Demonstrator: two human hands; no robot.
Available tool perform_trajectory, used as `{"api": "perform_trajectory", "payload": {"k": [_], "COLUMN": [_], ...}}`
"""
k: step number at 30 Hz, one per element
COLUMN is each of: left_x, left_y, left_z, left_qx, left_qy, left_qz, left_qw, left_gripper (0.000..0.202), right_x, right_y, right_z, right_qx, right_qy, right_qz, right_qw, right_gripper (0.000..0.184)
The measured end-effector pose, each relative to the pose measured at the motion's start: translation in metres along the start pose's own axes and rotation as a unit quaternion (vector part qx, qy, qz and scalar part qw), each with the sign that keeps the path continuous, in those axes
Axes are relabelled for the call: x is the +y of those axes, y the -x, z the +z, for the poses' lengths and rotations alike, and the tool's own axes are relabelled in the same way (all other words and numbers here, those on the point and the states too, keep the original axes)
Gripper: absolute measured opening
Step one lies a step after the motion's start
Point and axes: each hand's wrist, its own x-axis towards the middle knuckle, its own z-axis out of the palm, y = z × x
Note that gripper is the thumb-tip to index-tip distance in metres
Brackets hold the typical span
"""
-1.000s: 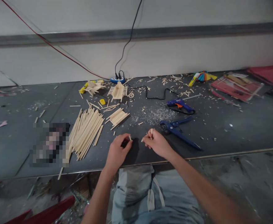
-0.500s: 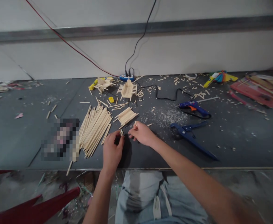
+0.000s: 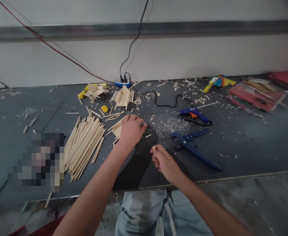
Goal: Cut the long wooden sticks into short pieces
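My left hand [image 3: 131,130] is over the right side of a small flat panel of wooden sticks [image 3: 115,129], partly covering it. Its fingers are bent but apart, with a gap before the thumb and nothing visible in them. A short cut stick [image 3: 148,135] lies just right of its fingertips. Closer to the table's front edge, my right hand [image 3: 165,164] pinches a small stick piece [image 3: 154,148] between thumb and forefinger; only its pale end shows. A pile of wooden sticks [image 3: 86,144] lies left of the panel.
Blue cutters [image 3: 195,150] and a blue glue gun [image 3: 195,114] lie to the right. Behind are a stick-built model [image 3: 123,97], a second model [image 3: 94,91], a yellow cap [image 3: 104,108] and a power strip [image 3: 122,84]. Red trays [image 3: 254,95] sit far right. Scraps litter the table.
My left hand has moved forward and right over the panel, and its fingers have parted. My right hand has drawn back toward the table's front edge. The view has shifted right.
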Motion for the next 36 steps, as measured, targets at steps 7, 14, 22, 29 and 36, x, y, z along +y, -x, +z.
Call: {"api": "perform_trajectory", "payload": {"k": [7, 14, 22, 29, 36], "left_x": [-0.008, -0.018, -0.050, -0.075, -0.083], "left_y": [-0.040, -0.047, 0.004, 0.063, 0.085], "left_z": [0.016, 0.008, -0.031, -0.036, -0.026], "left_qx": [-0.041, -0.057, -0.066, -0.109, -0.133], "left_qy": [-0.058, -0.030, 0.018, 0.027, 0.094], "left_qz": [-0.022, -0.070, -0.096, -0.138, -0.092], "left_qw": [0.997, 0.995, 0.993, 0.984, 0.982], "left_gripper": [0.033, 0.033, 0.027, 0.028, 0.034], "right_x": [0.003, 0.007, 0.015, 0.015, 0.016], "right_y": [0.002, 0.011, 0.012, 0.013, 0.014], "right_z": [-0.020, -0.020, -0.017, -0.019, -0.019], "right_qx": [0.018, 0.032, 0.047, 0.044, 0.045], "right_qy": [-0.013, -0.026, -0.001, 0.001, -0.014], "right_qz": [-0.014, -0.010, -0.045, -0.064, -0.070], "right_qw": [1.000, 0.999, 0.998, 0.997, 0.996], "right_gripper": [0.020, 0.019, 0.020, 0.022, 0.022]}}
